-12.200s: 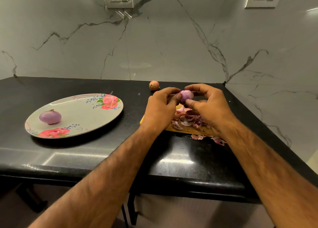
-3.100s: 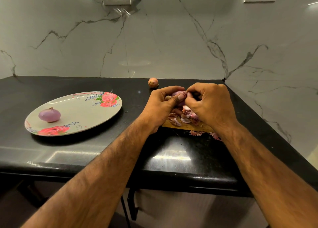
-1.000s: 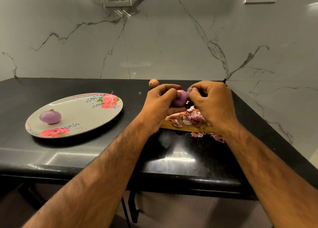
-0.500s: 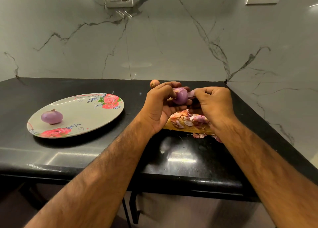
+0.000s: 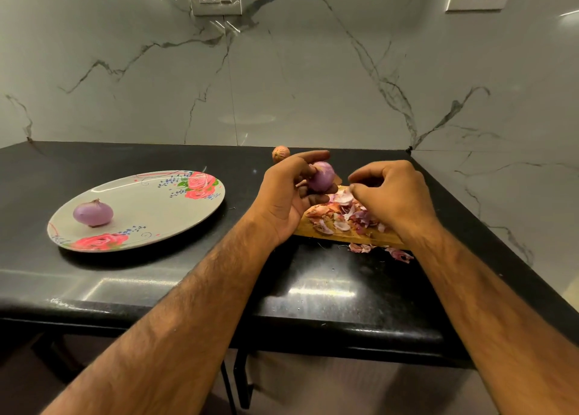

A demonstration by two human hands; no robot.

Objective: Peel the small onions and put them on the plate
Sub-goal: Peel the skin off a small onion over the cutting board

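Note:
My left hand (image 5: 283,195) grips a small peeled purple onion (image 5: 321,179) in its fingertips, lifted above the left end of a wooden board (image 5: 332,236). My right hand (image 5: 394,195) hovers just right of that onion over the board, fingers loosely curled, thumb and forefinger slightly apart with nothing seen between them. A floral plate (image 5: 150,195) lies to the left with one peeled onion (image 5: 93,213) on it. An unpeeled brown onion (image 5: 280,153) sits on the counter behind my left hand.
A heap of pink and white onion skins (image 5: 341,215) covers the board, and a few scraps (image 5: 398,254) lie on the black counter (image 5: 329,283) in front of it. The marble wall closes in behind and at the right corner.
My right hand has pulled away from the onion to the right and no longer pinches a strip of skin. My left hand keeps the onion raised and has turned it slightly.

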